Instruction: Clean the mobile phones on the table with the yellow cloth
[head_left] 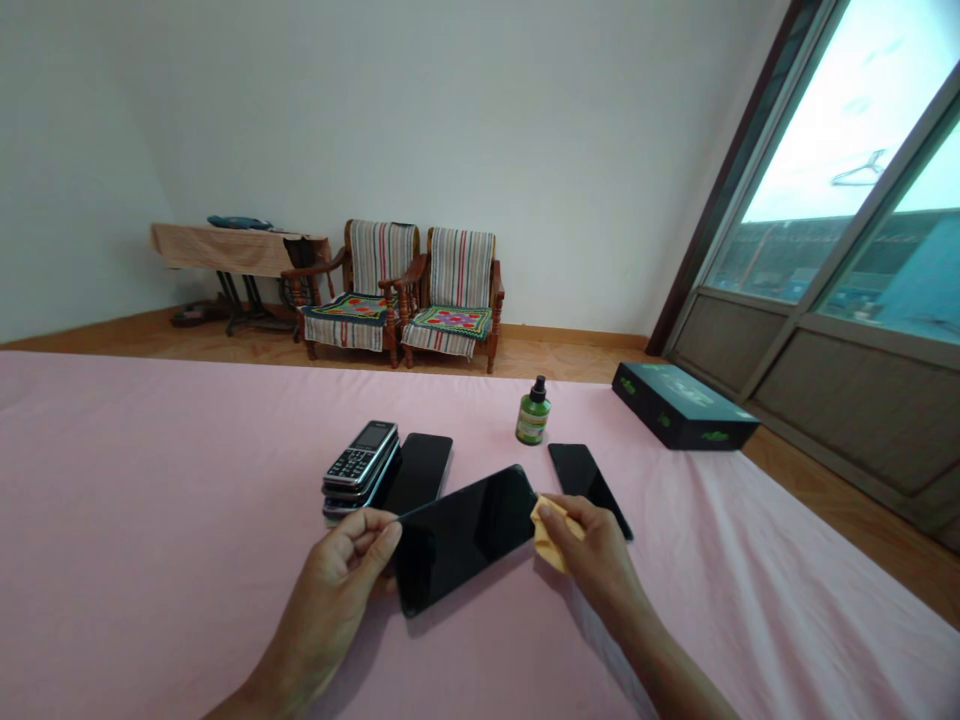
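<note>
My left hand (349,565) grips the near left end of a large black smartphone (465,540), thumb on top. The phone is tilted above the pink sheet, its dark glossy screen facing up. In my right hand (592,545) a folded yellow cloth (551,535) is pinched, and it touches the phone's right end. Behind my left hand stands a stack of keypad phones (362,465), beside a black smartphone (420,465) lying flat. Another black smartphone (589,485) lies just beyond my right hand. A small green spray bottle (533,415) with a black top stands upright behind the held phone.
The pink sheet (150,520) covers the surface in front of me. A black box (686,405) with green markings sits at its far right. Beyond the edge are two wooden chairs (450,270), a cloth-covered table (225,250) and a large window (810,190).
</note>
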